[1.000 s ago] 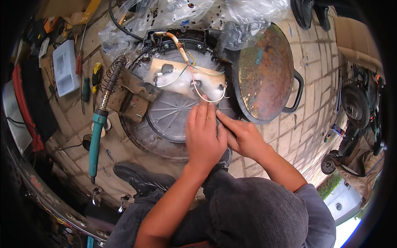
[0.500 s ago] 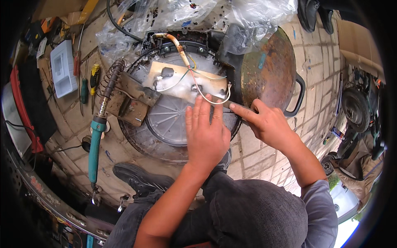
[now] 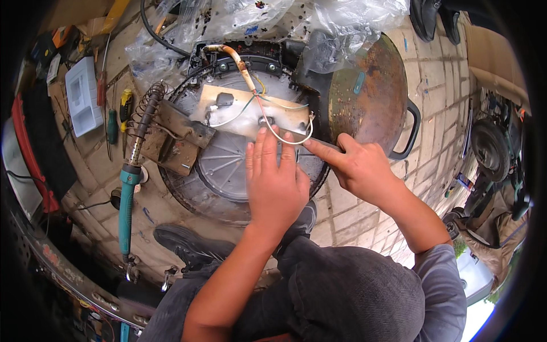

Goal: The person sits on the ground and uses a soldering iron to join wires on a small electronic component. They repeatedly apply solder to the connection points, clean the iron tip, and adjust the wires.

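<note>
A pale flat board (image 3: 279,104) with white patches and dark spots lies on the round grey base of an appliance (image 3: 228,168). Thin wires (image 3: 268,111) in white, green, red and yellow fan out over it from a stained sleeve (image 3: 235,57). My left hand (image 3: 277,185) presses stretched fingertips on the board's near edge, beside the looped white wire. From the right, my right hand (image 3: 362,171) grips a flat, dark, blade-like tool (image 3: 322,142) along that edge, index finger laid on it. Its handle end is hidden in my palm.
A teal soldering iron (image 3: 128,211) rests in a spring holder (image 3: 149,114) at left, near screwdrivers (image 3: 125,108) and a light blue tray (image 3: 84,97). A rusty round pan-like lid (image 3: 370,91) stands at right. Plastic sheeting (image 3: 353,23) lies behind; another person's shoes (image 3: 424,20) show.
Both hands have shifted slightly left in the picture, as has the whole appliance with its board. The right hand's blade-like tool stays along the board's near edge.
</note>
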Demonstrator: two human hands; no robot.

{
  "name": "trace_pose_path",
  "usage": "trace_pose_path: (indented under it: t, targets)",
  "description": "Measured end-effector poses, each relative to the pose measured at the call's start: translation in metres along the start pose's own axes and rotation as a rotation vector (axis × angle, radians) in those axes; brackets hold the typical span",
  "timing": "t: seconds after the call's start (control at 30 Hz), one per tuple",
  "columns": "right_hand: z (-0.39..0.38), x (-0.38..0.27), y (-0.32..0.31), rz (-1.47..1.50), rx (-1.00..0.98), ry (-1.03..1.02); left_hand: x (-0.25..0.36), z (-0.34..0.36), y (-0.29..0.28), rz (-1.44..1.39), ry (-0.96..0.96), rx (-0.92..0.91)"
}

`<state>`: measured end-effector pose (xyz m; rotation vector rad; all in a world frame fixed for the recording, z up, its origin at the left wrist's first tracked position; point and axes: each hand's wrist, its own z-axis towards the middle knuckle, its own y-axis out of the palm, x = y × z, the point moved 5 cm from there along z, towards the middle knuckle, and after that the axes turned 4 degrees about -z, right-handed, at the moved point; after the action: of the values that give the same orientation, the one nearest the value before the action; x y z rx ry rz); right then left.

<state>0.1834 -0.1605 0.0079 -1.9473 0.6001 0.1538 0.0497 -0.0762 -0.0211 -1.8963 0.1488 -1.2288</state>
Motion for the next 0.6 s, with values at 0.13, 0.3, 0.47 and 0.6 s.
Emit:
trace_pose_path:
  t: [0.13, 0.3, 0.47, 0.6]
  targets:
    - [-0.013, 0.005, 0.005, -0.009, -0.004, 0.03, 0.011, -0.006, 0.006, -0.051, 0.021, -0.03]
    - [-0.007, 0.003, 0.004, -0.005, 0.05, 0.0, 0.002, -0.003, 0.005, -0.019, 0.012, -0.001]
    - [-0.008, -0.001, 0.007, -0.019, 0.033, 0.016, 0.001, -0.005, 0.005, -0.002, -0.013, 0.023]
    - [-0.013, 0.004, 0.006, -0.042, -0.013, 0.018, -0.001, -0.006, 0.005, 0.001, 0.022, 0.021]
